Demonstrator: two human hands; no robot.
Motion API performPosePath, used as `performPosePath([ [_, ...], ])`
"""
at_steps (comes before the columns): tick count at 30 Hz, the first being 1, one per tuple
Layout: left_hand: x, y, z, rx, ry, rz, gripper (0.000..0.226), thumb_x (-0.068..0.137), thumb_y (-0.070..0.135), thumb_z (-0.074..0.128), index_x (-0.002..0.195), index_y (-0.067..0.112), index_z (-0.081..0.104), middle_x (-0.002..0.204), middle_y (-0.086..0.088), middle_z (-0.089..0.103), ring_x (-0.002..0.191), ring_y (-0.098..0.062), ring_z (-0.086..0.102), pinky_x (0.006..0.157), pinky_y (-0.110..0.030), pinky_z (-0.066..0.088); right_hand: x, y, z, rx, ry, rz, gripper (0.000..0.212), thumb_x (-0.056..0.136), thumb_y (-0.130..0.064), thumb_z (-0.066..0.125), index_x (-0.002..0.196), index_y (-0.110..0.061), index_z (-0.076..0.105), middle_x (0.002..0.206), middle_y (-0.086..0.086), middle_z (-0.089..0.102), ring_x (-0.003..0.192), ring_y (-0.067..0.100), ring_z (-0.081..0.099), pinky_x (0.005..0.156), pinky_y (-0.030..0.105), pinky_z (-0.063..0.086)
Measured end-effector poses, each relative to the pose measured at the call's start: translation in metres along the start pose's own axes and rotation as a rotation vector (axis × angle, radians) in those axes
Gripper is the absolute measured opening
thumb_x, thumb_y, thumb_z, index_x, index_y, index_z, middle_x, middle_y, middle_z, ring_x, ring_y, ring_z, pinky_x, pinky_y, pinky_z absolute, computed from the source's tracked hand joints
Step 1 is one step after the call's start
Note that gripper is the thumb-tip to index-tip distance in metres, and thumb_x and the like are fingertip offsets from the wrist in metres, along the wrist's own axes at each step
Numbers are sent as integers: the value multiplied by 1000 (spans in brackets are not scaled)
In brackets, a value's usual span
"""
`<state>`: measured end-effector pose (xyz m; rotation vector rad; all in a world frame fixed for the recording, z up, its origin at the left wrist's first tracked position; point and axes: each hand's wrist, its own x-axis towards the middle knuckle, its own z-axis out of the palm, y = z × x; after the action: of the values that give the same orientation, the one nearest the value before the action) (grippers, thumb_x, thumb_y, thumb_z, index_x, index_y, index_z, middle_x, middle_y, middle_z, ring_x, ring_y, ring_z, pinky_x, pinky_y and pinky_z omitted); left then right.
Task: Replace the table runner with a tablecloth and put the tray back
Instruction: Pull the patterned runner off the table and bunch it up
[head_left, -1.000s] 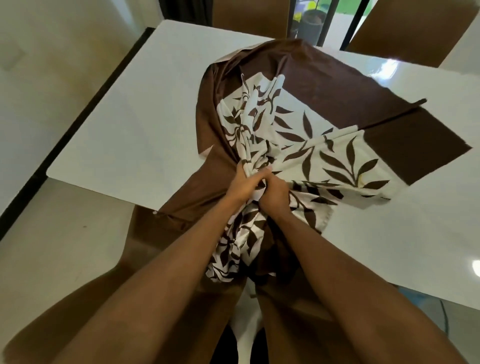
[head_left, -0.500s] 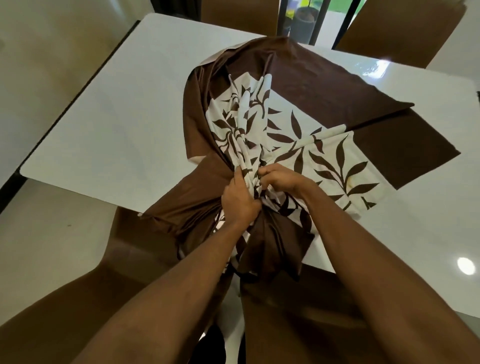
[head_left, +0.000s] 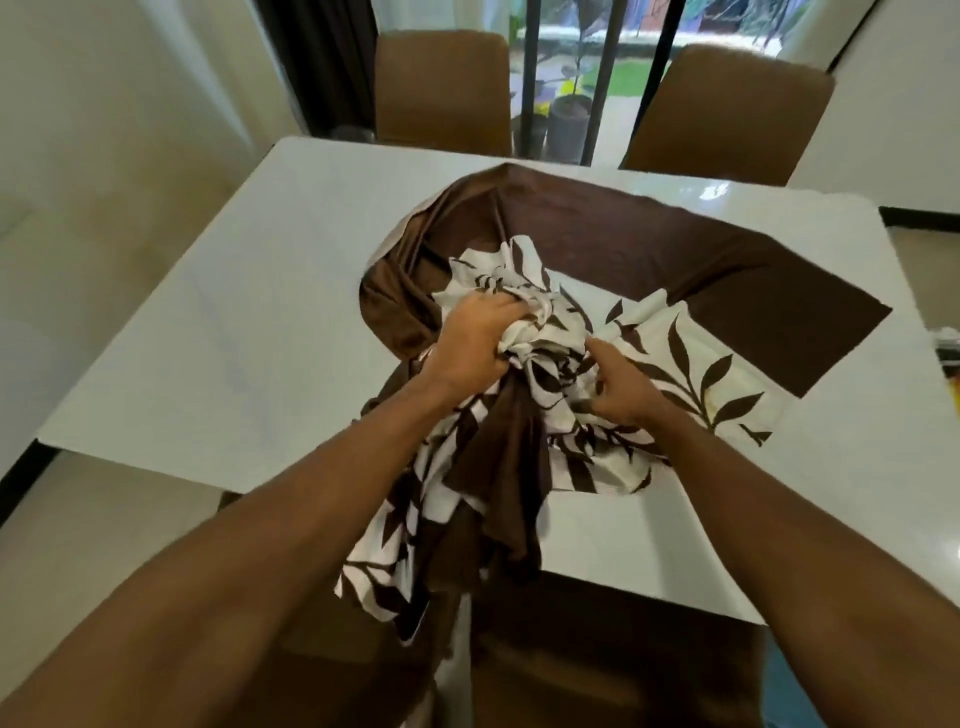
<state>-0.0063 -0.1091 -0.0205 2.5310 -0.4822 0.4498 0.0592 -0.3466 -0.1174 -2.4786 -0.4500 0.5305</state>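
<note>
Left grip (head_left: 475, 340) and right grip (head_left: 621, 387) clenched on cloth (head_left: 691, 358), more bunched than before.

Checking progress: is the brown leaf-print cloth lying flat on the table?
No: left hand and right hand grip the brown leaf-print cloth bunched.

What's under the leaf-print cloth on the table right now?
Only white tabletop shows around the leaf-print cloth. Anything beneath its bunched middle, gripped by left hand and right hand, is covered.

White tabletop (head_left: 208, 338). At its far edge, a left chair (head_left: 441, 88) and a right chair (head_left: 727, 109), both brown. Behind them, a dark curtain (head_left: 322, 62) and a barred window (head_left: 605, 62) with a potted plant (head_left: 569, 122) outside.
</note>
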Motion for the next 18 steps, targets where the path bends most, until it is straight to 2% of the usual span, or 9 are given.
performPosePath([
  [2,39,7,-18,59,88,75,33,72,2,74,105,1,73,103,-15,71,93,-38,66,81,-45,50,8,-9,-12,59,190,3,54,96,-25,60,148,-24,44,136,13,62,124,34,58,98,38,47],
  [4,75,11,-43,115,221,151,26,83,12,67,106,1,72,101,-17,70,91,-39,63,81,-45,48,18,-23,-28,64,348,2,31,102,-23,45,130,-22,57,121,13,69,111,37,64,85,37,47],
  [8,110,6,-79,301,509,207,29,89,19,61,114,8,68,107,-16,66,99,-37,58,79,-46,48,29,-41,-64,385,556,44,30,104,-27,40,128,-25,57,122,5,67,111,28,62,94,42,50],
  [10,88,5,-69,374,540,220,22,93,22,57,110,10,65,103,-16,64,98,-34,56,79,-42,43,33,-40,-72,543,588,113,31,103,-30,42,131,-28,56,126,1,65,116,25,60,101,45,49],
  [12,35,2,-37,381,406,272,20,92,23,63,105,9,69,98,-17,64,95,-34,59,78,-41,42,35,-36,-68,671,571,196,36,102,-36,45,136,-29,55,131,0,63,118,24,59,104,46,48],
  [14,-42,-2,6,346,62,273,32,81,26,78,108,11,72,100,-16,65,97,-35,62,80,-42,46,34,-30,-57,766,531,268,43,102,-41,46,142,-27,51,136,1,60,122,24,57,108,46,45],
  [16,-111,-4,38,329,-388,166,51,83,49,69,126,21,64,119,-11,61,115,-34,57,96,-47,43,34,-21,-43,778,515,295,44,103,-38,44,144,-24,51,137,1,58,125,25,55,110,43,42],
  [17,-137,-4,49,300,-508,82,58,85,61,60,132,27,57,128,-7,57,125,-30,51,104,-49,39,34,-17,-35,731,532,304,43,102,-36,43,142,-23,53,137,2,58,125,26,55,110,41,42],
  [18,-153,-5,52,233,-498,22,61,86,68,54,133,30,55,131,-3,55,128,-25,47,107,-50,37,35,-14,-30,657,576,312,44,101,-38,42,139,-23,55,137,2,59,126,27,54,109,40,41],
])
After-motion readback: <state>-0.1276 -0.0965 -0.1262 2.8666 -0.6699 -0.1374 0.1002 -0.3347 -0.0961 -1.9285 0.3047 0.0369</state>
